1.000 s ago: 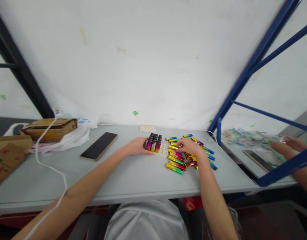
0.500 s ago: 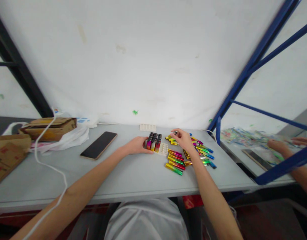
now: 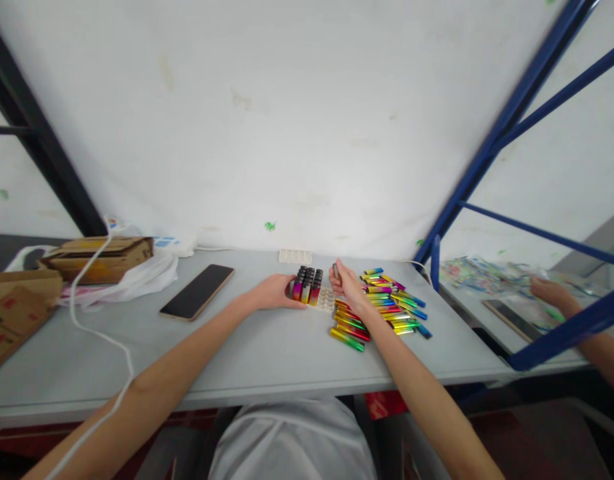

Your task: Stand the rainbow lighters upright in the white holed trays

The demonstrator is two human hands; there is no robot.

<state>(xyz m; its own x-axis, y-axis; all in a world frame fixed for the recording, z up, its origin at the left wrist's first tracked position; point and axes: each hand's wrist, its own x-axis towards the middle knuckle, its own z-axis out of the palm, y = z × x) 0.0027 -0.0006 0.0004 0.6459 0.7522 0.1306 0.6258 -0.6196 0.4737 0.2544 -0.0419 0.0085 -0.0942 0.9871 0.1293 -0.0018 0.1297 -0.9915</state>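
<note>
Several lighters [image 3: 307,285] with black tops and shiny purple, yellow and red bodies stand upright in rows in a white tray [image 3: 325,300] with holes. Around the tray's left end my left hand [image 3: 277,292] is closed, thumb at the front and fingers behind. My right hand [image 3: 347,285] hovers just right of the standing lighters, fingers closed on a lighter that is mostly hidden in the grip. Beneath and beside the right forearm lies a loose pile of metallic lighters [image 3: 401,303] in gold, blue, green and red. A few more lie in a stack nearer me.
A second white tray [image 3: 295,256] lies against the wall. To the left are a phone [image 3: 197,292], cardboard boxes [image 3: 104,259], a plastic bag [image 3: 151,277] and a white cable [image 3: 104,333]. A blue frame [image 3: 467,180] rises at the right, with another person's hand [image 3: 554,292] beyond it.
My right hand has moved left and slightly nearer, from above the loose pile to beside the tray, carrying the lighter. My left hand has stayed in place.
</note>
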